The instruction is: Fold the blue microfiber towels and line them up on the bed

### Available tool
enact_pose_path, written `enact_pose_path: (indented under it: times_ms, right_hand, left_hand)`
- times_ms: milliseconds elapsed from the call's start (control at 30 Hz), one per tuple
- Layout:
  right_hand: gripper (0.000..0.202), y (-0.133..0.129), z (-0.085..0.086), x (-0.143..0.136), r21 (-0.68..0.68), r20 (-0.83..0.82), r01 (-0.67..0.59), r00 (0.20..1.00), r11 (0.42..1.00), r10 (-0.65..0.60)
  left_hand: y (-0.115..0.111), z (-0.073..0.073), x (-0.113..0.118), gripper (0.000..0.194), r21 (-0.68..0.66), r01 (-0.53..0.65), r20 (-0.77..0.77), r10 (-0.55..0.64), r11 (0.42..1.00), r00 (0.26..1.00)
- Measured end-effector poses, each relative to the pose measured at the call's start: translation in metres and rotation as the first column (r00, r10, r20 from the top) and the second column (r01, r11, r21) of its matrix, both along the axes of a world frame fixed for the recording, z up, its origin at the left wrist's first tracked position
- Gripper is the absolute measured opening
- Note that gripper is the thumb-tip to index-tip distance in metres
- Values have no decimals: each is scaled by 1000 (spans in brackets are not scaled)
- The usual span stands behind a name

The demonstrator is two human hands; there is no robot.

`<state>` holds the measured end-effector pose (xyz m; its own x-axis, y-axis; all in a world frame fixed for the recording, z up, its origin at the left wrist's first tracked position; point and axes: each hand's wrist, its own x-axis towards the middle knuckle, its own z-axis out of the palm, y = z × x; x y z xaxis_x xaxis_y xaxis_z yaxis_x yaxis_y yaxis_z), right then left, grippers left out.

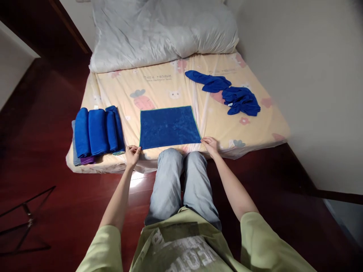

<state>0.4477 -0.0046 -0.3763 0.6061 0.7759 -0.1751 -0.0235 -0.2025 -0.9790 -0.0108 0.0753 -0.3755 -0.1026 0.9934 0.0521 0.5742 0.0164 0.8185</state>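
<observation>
Both hands, left (132,154) and right (210,145), pinch the flat blue towel's (169,127) near corners (rolled towels (98,131) beside).

**Blues on Pale Yellow**

Showing deep blue with a thin green edge: the flat towel (169,127). Matching it in solid royal blue: the rolled towels (98,131), sitting over a grey cloth (75,155) and a purple one (87,160). Repeating the same blue: the loose towel heap (227,92). Wearing pale yellow printed with pink carrots, rabbits and small flowers: the bed sheet (255,124). Glowing dark reddish-brown: the floor (42,124). Lying plain white: the duvet (161,28).
</observation>
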Motion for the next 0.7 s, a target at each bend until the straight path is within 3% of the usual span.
enact_pose_path:
  times_ms: [300, 533, 633, 700]
  right_hand:
    - [16, 0, -5, -3, -38, 136, -26, 990, 999, 31]
    - [12, -3, -7, -1, -97, 229, -63, 970, 993, 84]
    - [16, 1, 0, -3, -127, 442, 16, 896, 992, 42]
    - [24, 9, 12, -10, -88, 623, 43, 782, 995, 21]
  left_hand:
    - [-8, 9, 9, 24, 27, -11, -45, 12, 1000, 999]
    - [-14, 3, 14, 19, 82, 3, -130, 8, 997, 992]
    - [-14, 7, 19, 20, 141, 46, -222, -14, 989, 975]
    - [-10, 16, 28, 31, 180, 145, -297, -87, 973, 951]
